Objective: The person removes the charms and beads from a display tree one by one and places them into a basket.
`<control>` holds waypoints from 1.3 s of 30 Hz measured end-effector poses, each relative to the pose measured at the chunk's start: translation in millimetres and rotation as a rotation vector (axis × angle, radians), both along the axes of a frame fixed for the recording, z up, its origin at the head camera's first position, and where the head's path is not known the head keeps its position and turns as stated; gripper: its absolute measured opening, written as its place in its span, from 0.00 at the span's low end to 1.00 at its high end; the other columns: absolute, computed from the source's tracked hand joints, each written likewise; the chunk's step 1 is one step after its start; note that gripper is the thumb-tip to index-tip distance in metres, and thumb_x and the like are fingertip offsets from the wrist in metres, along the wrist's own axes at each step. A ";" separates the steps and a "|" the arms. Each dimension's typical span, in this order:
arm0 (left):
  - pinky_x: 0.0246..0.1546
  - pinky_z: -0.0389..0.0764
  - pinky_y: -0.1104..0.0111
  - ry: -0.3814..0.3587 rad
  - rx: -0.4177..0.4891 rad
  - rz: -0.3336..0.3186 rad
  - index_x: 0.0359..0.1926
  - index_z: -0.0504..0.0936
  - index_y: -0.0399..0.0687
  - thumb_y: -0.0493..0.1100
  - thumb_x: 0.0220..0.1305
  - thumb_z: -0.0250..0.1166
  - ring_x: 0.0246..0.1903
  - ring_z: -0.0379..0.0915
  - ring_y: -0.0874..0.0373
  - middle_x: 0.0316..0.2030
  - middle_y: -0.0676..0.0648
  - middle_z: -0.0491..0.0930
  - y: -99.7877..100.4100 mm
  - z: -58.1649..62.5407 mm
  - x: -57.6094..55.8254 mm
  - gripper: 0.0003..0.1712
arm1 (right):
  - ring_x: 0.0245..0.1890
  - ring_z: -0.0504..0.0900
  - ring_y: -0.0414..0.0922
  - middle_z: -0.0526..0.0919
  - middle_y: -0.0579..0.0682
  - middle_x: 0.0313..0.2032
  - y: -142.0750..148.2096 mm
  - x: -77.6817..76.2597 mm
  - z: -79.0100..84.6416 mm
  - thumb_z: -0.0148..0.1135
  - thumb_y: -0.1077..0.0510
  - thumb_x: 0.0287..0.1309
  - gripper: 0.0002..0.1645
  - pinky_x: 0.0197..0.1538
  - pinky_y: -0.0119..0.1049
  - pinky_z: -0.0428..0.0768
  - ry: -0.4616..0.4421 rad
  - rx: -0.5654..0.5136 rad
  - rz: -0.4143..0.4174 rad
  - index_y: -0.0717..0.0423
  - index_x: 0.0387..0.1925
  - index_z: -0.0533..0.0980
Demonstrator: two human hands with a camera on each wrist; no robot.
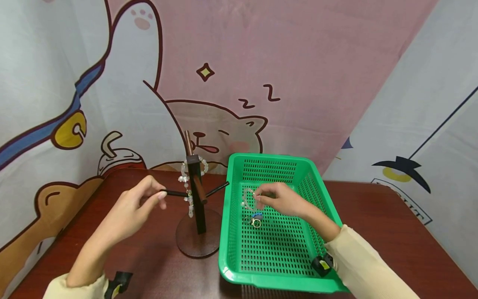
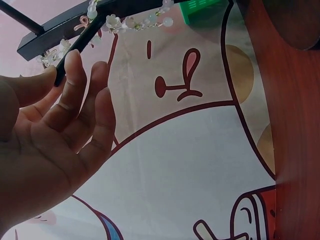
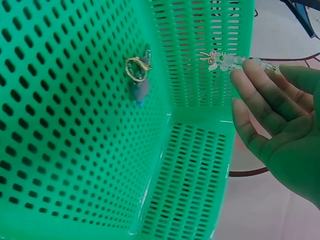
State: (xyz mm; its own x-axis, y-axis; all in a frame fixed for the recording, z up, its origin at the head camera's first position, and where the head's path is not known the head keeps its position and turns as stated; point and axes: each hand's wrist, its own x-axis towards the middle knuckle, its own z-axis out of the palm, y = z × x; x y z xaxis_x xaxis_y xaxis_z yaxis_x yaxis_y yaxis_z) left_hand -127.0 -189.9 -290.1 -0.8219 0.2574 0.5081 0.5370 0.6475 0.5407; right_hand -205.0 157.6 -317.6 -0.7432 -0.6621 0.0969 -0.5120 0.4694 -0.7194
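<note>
Green basket (image 1: 284, 283): in the head view it stands on the worktop (image 1: 377, 232) close beside the display stand (image 1: 201, 220), probably to keep the reach short.
Left hand (image 1: 130, 214): pinches the end of a black peg (image 1: 174, 193), likely steadying the stand.
Right hand (image 1: 281, 200): pinches a beaded bracelet (image 1: 247, 198) over the basket; the loop hangs loose, apparently to keep it spread.
Hanging beads (image 1: 191, 203): pale strings on the stand, near the left hand's peg.
In the way: the basket's left wall lies between the bracelet and the stand, and another peg (image 1: 218, 188) reaches to its rim.
Backdrop (image 1: 298, 62): cartoon-printed cloth behind everything.
Peg, left wrist view: thumb and forefinger grip the tip, leaving its inner length uncovered; flowered beads hang close by.
Bracelet, right wrist view: held at the fingertips, its far end free, against the basket wall.
Keyring (image 3: 135, 70): gold ring with a bluish charm, lying on the basket floor, untouched.
</note>
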 end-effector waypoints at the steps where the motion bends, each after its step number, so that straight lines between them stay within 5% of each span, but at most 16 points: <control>1: 0.25 0.66 0.70 -0.002 0.001 0.000 0.36 0.72 0.48 0.32 0.60 0.59 0.27 0.72 0.66 0.22 0.63 0.75 0.0 0.0 0.0 0.07 | 0.27 0.78 0.42 0.80 0.50 0.25 0.3 -0.4 -1.2 0.52 0.63 0.63 0.08 0.33 0.34 0.73 -0.004 0.000 -0.001 0.60 0.39 0.77; 14: 0.23 0.65 0.71 -0.011 0.009 -0.009 0.36 0.72 0.47 0.32 0.60 0.59 0.26 0.71 0.67 0.22 0.62 0.75 -0.5 0.1 -0.8 0.07 | 0.23 0.76 0.39 0.81 0.51 0.25 3.5 -1.6 -10.3 0.53 0.60 0.63 0.09 0.26 0.32 0.69 -0.028 0.026 -0.012 0.58 0.40 0.77; 30: 0.24 0.66 0.71 0.001 0.014 -0.019 0.36 0.72 0.47 0.32 0.60 0.59 0.26 0.71 0.67 0.22 0.62 0.75 -1.0 -0.4 -0.7 0.07 | 0.14 0.63 0.38 0.80 0.43 0.25 -16.9 -3.0 11.9 0.52 0.59 0.64 0.11 0.22 0.32 0.65 -0.017 0.026 0.014 0.57 0.45 0.76; 39: 0.24 0.67 0.71 0.008 0.016 -0.021 0.36 0.72 0.47 0.31 0.60 0.59 0.24 0.70 0.67 0.22 0.63 0.75 -0.9 -0.2 -1.0 0.07 | 0.29 0.79 0.43 0.81 0.44 0.26 -42.0 -4.2 25.7 0.52 0.58 0.64 0.15 0.33 0.35 0.74 -0.002 -0.016 0.058 0.62 0.49 0.74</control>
